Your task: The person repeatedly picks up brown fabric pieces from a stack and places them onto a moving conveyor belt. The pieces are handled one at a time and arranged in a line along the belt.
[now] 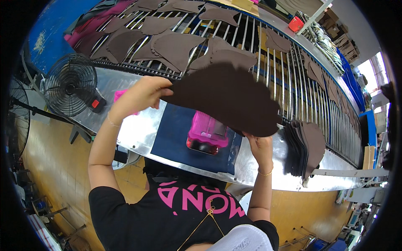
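Both hands hold up a dark brown, flat cut piece with a scalloped edge, tilted above the bench. At its left corner, the fingers of my left hand are closed in a pinch. My right hand grips the lower right edge, with some of its fingers hidden by the piece. Beneath the piece, a bright pink plastic container sits on a dark blue mat. The piece covers part of both. To the right of my right hand stands a stack of similar brown pieces.
Beyond the metal bench runs a rack of metal rollers, with several brown pieces lying on it. A black fan stands at the left. Another pink object is partly hidden behind my left wrist.
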Motion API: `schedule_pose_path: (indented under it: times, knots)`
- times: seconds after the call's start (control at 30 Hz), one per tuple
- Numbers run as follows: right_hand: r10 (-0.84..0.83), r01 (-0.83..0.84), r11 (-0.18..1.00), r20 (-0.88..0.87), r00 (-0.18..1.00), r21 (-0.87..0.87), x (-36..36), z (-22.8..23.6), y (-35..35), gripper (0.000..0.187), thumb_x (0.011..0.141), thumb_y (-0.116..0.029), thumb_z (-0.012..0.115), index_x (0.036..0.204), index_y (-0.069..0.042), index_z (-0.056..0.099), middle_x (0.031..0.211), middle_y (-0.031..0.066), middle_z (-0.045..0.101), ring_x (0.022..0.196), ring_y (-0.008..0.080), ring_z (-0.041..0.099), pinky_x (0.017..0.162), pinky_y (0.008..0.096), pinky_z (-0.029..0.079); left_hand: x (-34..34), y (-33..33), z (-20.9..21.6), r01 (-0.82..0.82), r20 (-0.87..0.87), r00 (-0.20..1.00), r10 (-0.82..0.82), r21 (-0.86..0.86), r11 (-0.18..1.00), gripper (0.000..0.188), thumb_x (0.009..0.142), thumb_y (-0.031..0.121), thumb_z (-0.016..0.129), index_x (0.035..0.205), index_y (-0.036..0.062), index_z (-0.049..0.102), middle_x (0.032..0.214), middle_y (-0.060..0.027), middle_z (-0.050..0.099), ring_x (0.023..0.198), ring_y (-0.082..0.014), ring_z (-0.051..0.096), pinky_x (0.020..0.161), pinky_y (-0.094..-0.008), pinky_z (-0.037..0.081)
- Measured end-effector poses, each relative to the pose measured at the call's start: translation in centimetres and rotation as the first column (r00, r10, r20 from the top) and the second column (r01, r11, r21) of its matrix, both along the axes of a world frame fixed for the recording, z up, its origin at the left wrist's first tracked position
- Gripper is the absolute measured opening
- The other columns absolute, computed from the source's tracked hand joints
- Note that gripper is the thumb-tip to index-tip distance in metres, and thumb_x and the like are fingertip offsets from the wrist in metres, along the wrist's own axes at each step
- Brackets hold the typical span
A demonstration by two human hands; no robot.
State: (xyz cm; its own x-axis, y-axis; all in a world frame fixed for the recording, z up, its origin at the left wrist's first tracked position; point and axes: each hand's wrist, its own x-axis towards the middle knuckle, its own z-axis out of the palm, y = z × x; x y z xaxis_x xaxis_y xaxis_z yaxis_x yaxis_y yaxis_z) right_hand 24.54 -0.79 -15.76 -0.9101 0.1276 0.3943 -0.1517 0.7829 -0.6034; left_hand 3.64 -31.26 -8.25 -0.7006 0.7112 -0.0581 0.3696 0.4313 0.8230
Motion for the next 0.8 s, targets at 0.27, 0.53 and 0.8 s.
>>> schedule_pose_path:
  times: [0.27,0.53,0.8]
  knots:
    - [-0.319,0.336,0.935,0.142,0.937,-0.114,9.4,-2.3,4.7,0.018,0.076,0.001,0.070,0.094,0.001,0.068,0.089,0.0105,0.069,0.077,0.0181,0.064,0.068,0.0289,0.047,2.0,7.5,-2.6,0.409,-0.439,0.808,-0.394,-0.063,0.910,0.016,0.080,0.020,0.066,0.085,0.0057,0.068,0.079,-0.0081,0.056,0.076,-0.0273,0.060,0.067,-0.0380,0.048]
    - [-0.748,0.668,0.654,-0.171,0.641,-0.355,16.6,5.6,9.2,0.016,0.089,-0.011,0.064,0.097,0.002,0.066,0.085,0.0003,0.063,0.077,0.0072,0.052,0.069,0.0210,0.045,5.3,16.4,-1.8,0.622,-0.532,0.665,-0.525,0.005,0.783,0.046,0.070,0.031,0.077,0.109,0.0118,0.064,0.095,-0.0091,0.050,0.085,-0.0264,0.058,0.068,-0.0369,0.050]
    - [-0.420,0.461,0.675,-0.214,0.882,0.576,11.0,16.1,9.1,0.011,0.086,-0.004,0.060,0.096,0.000,0.064,0.071,0.0087,0.057,0.068,0.0195,0.050,0.085,0.0330,0.034,2.0,21.8,2.5,0.613,-0.678,0.638,-0.364,0.161,0.774,0.039,0.082,0.027,0.068,0.117,0.0120,0.060,0.093,-0.0092,0.060,0.075,-0.0256,0.062,0.066,-0.0355,0.049]
